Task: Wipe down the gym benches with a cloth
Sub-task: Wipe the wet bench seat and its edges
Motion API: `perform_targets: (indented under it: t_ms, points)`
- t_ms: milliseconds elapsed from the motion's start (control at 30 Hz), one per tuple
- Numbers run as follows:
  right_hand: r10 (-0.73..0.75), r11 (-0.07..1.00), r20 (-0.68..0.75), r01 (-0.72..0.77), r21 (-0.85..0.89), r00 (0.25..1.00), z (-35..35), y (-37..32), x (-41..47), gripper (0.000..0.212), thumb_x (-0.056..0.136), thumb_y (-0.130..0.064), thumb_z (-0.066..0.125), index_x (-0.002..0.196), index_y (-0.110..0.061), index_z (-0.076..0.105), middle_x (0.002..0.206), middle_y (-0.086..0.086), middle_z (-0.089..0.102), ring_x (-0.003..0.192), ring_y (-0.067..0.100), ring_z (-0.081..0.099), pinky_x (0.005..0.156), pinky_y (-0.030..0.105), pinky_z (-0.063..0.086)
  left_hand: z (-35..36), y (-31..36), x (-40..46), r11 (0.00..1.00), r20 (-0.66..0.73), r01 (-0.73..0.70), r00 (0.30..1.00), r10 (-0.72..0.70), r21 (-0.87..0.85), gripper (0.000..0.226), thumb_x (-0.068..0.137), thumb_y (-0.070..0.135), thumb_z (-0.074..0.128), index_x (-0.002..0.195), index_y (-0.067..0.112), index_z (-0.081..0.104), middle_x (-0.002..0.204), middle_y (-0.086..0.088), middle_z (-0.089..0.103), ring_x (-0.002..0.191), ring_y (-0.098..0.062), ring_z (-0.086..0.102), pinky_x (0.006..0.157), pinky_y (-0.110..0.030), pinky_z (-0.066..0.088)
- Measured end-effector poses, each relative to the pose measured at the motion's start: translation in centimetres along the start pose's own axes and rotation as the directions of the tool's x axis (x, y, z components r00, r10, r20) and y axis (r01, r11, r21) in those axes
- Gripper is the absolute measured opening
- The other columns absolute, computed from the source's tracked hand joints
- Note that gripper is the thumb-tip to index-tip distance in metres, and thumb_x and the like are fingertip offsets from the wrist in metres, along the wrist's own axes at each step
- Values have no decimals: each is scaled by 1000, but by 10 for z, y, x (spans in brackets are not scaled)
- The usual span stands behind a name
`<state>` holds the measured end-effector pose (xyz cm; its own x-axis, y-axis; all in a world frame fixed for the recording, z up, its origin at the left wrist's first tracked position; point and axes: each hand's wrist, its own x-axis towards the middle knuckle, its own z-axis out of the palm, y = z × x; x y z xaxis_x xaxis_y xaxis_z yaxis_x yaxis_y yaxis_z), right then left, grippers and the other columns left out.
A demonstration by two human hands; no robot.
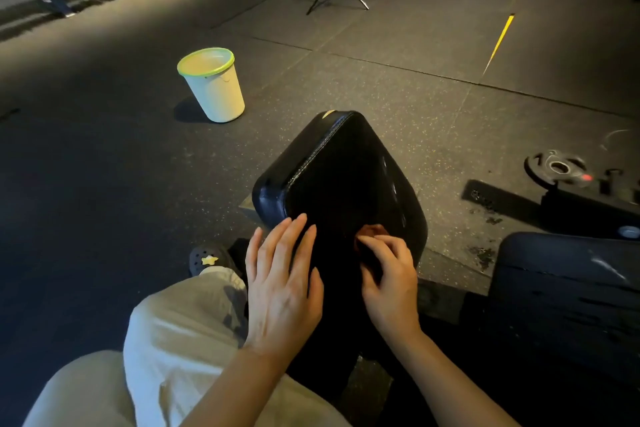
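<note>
Head view: black, glossy padded bench seat with a stitched seam, tapered, its long axis running away from the person and its narrow end pointing toward the white bucket side of the floor. Left hand lies flat, fingers straight, on the pad's near end. Right hand pinches a dark reddish-brown cloth against it.
</note>
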<state>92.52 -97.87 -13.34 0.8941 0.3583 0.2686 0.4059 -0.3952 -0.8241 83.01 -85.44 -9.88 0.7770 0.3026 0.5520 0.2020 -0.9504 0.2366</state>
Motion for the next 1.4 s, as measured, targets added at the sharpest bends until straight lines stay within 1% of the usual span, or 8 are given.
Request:
perform_targets:
  t_ms: [200, 433, 533, 633, 867, 1000, 1233, 1400]
  points:
    - [-271, 962, 7, 271, -35, 963, 17, -32, 10, 45, 90, -16, 61, 134, -21, 53, 137, 2, 47, 129, 14, 39, 108, 22, 33, 5, 0, 0, 997, 2, -40, 999, 40, 61, 49, 81, 15, 66, 129, 7, 58, 140, -8, 48, 134, -24, 37, 118, -50, 17]
    - [12, 1000, -29, -12, -22, 999, 6, 9, 7, 38, 88, -10, 65, 124, -17, 59, 112, -7, 50, 107, 7, 45, 96, 37, 47, 0, 3, 4, 995, 32, -30, 999, 27, 95, 50, 82, 20, 65, 131, 10, 58, 140, -5, 51, 136, -21, 35, 119, -52, 8]
    - [-116, 993, -146, 120, 16, 983, 4, -21, 25, 39, 90, -13, 63, 129, -15, 58, 120, 1, 52, 114, 9, 45, 100, 22, 41, -1, 9, 12, 994, 32, -39, 999, 36, 102, 49, 82, 21, 64, 130, 11, 59, 139, -5, 52, 137, -21, 34, 118, -53, 7]
    - [-307, 952, -36, 306, -26, 951, 15, -33, 39, 48, 92, -13, 60, 138, -23, 50, 143, 2, 45, 136, 16, 34, 112, 25, 29, -2, 11, 25, 995, 4, -63, 998, 63, 80, 42, 83, 19, 63, 124, 9, 63, 135, -6, 55, 135, -21, 36, 119, -53, 8]
    - [-228, 970, -154, 238, 47, 961, 9, -19, 59, 45, 87, -2, 63, 131, -12, 57, 134, 6, 56, 128, 13, 45, 109, 36, 39, -16, 12, 71, 953, 163, -215, 970, 182, 216, 41, 84, 23, 65, 123, 12, 64, 135, -5, 56, 137, -20, 33, 120, -50, -1]
    - [-312, 946, -77, 317, 64, 947, 8, -39, 84, 43, 92, -18, 53, 135, -14, 55, 140, 6, 50, 134, 14, 40, 113, 17, 25, -24, 16, 106, 929, 169, -214, 971, 168, 303, 26, 88, 26, 57, 107, 15, 72, 122, -4, 65, 130, -21, 42, 119, -50, 0]
    - [-138, 989, -195, 144, 20, 971, 10, -24, 100, 38, 87, -3, 62, 124, -13, 64, 128, 3, 60, 123, 11, 48, 108, 9, 26, -20, 17, 129, 879, 282, -363, 918, 280, 308, 35, 78, 30, 72, 110, 19, 71, 122, -3, 66, 122, -23, 54, 119, -45, 11]
    - [-263, 961, -94, 269, 63, 960, 6, -33, 117, 39, 86, -10, 58, 125, -14, 63, 129, 4, 59, 125, 8, 44, 109, 10, 22, -19, 9, 152, 864, 324, -412, 891, 317, 290, 33, 79, 31, 71, 110, 19, 71, 125, -4, 64, 124, -24, 55, 112, -41, 21]
